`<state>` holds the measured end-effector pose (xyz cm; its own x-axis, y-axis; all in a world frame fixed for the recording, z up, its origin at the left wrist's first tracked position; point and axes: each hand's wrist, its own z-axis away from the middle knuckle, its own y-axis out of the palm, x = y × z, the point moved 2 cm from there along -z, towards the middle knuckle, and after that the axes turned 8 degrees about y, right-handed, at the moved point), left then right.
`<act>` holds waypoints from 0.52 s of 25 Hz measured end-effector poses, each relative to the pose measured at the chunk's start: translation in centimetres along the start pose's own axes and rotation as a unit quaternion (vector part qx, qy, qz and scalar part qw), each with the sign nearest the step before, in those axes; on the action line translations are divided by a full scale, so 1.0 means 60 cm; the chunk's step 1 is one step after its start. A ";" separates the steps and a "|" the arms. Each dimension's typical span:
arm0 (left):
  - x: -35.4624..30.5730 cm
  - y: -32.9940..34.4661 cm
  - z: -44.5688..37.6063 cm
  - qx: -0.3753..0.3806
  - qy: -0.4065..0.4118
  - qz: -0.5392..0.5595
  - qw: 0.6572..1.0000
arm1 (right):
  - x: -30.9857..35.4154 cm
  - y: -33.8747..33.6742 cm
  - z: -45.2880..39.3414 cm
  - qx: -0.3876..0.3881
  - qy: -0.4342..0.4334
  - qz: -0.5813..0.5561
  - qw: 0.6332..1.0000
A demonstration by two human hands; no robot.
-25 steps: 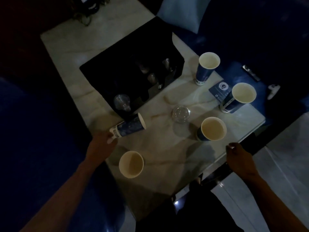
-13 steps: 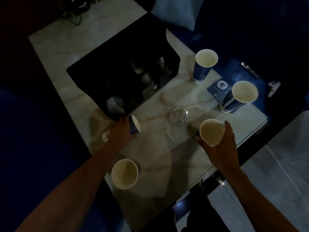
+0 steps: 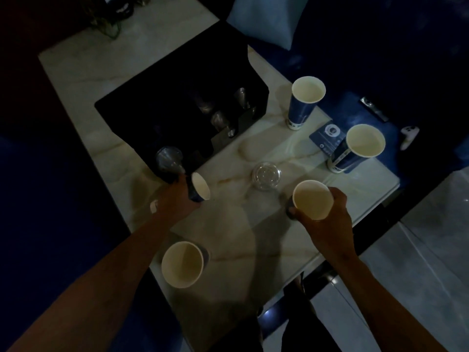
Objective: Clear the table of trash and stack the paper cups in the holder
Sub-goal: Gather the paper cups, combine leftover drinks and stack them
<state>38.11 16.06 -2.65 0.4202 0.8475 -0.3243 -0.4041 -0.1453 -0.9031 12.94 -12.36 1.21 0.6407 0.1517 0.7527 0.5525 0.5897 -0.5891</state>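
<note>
Our left hand [image 3: 177, 196] grips a tipped cup [image 3: 199, 187], mouth facing right, beside the black holder [image 3: 177, 80]; our right hand [image 3: 327, 212] clasps an upright cup [image 3: 312, 199] near the table [image 3: 253, 232] edge, bare marble between them.

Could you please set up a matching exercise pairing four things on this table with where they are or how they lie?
Things:
1. tipped cup
2. clear lid
3. nearest cup
4. blue card

States:
a. flat on the marble between the hands
b. standing upright, untouched
c. gripped by the left hand
d. beside a far standing cup

Pairs: 1-c, 2-a, 3-b, 4-d
</note>
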 end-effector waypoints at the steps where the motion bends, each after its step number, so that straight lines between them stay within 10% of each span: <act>1: -0.004 -0.010 0.007 -0.026 -0.001 0.026 0.999 | 0.006 0.001 0.004 0.016 -0.007 -0.012 1.000; 13: -0.078 -0.194 0.251 -0.361 -0.122 0.396 0.835 | 0.088 0.057 0.010 0.295 -0.133 0.058 0.944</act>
<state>28.61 21.45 13.61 0.0392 0.4061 -0.9130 0.1568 -0.9049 -0.3958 17.92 -9.07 3.31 0.4781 0.3901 0.7870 0.0425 0.8846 -0.4643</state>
